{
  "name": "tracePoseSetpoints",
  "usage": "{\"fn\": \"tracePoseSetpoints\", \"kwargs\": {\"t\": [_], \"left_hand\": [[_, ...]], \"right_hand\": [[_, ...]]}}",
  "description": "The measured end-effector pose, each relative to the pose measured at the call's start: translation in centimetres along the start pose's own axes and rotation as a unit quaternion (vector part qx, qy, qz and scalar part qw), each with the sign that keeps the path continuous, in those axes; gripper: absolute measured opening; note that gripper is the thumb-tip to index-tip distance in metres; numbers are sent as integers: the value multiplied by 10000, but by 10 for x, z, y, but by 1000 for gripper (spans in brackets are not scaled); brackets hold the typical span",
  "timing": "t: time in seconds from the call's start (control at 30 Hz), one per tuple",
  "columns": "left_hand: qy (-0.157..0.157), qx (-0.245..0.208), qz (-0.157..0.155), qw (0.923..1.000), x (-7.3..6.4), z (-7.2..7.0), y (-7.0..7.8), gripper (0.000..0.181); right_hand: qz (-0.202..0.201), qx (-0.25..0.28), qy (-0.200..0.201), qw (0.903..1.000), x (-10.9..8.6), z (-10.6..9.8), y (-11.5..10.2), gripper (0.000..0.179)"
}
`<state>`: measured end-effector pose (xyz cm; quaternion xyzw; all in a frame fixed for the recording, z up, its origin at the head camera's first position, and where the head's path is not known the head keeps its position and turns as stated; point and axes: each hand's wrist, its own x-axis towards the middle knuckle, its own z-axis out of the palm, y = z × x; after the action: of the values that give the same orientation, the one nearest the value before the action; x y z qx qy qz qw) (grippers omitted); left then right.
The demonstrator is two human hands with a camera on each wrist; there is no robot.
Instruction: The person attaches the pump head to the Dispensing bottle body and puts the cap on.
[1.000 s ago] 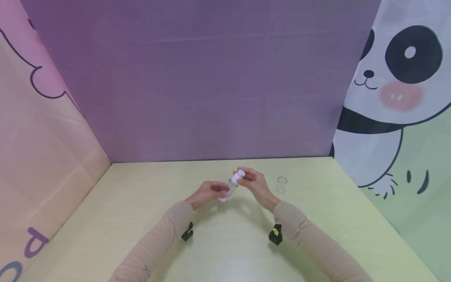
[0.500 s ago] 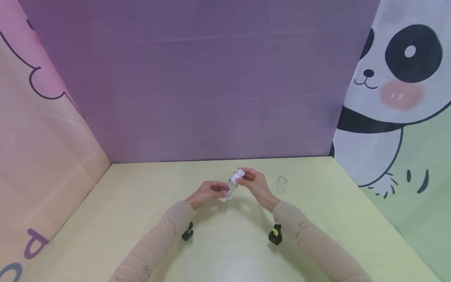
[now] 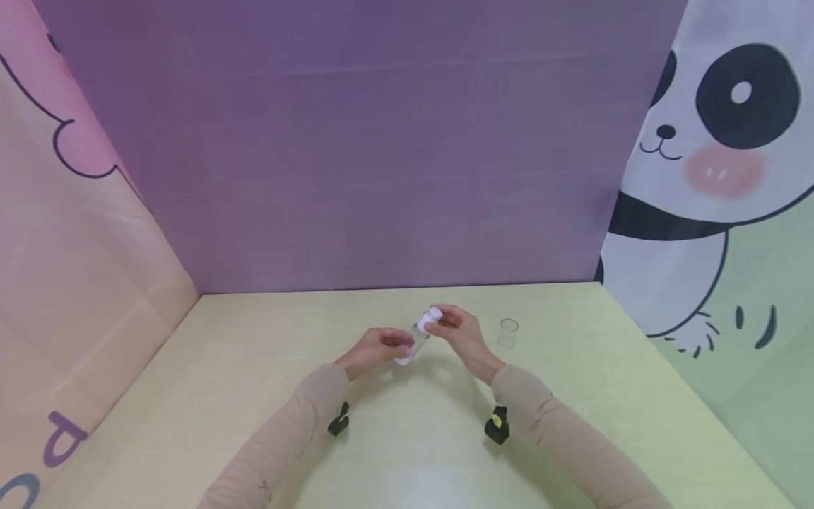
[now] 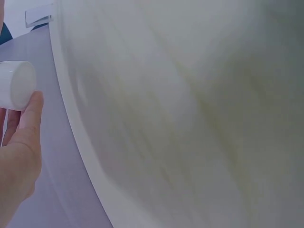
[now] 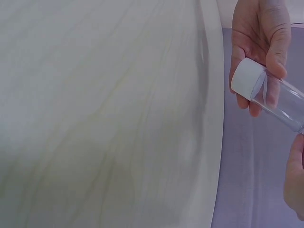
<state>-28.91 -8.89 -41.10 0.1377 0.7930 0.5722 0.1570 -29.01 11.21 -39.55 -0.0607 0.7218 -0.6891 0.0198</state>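
Just below the head view's centre, your left hand (image 3: 374, 348) grips the lower white end (image 3: 403, 360) of the tilted clear bottle (image 3: 420, 341), your right hand (image 3: 467, 339) pinches its upper white end (image 3: 427, 324), and a loosened grip could drop it onto the table (image 3: 410, 438).

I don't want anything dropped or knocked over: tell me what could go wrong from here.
The bottle is tilted above the table, held by the left hand near its lower end and the right hand at its white top; if either grip slips, it may fall. The clear cup-like piece stands beside the right hand and barely shows against the table, so a sideways move of that hand could knock it over.
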Motion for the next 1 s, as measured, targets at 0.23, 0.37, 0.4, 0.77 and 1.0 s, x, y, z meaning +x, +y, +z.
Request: {"fn": "tracePoseSetpoints", "kwargs": {"t": [0.23,0.37,0.4,0.77,1.0], "left_hand": [[37,10,-46,10000,-1,0,1,38],[28,15,-8,10000,-2,1,2,38],[24,25,0,10000,-2,1,2,38],[-15,92,-30,10000,0,0,4,38],[20,93,-63,9999,2,1,4,38]], "right_hand": [[9,-100,-2,9999,1,0,1,50],[-7,-47,23,10000,0,0,0,47],[-13,-28,26,10000,0,0,-1,47],[-14,-103,14,9999,-2,-1,-3,48],[-177,25,-311,9994,-3,-5,-3,53]]}}
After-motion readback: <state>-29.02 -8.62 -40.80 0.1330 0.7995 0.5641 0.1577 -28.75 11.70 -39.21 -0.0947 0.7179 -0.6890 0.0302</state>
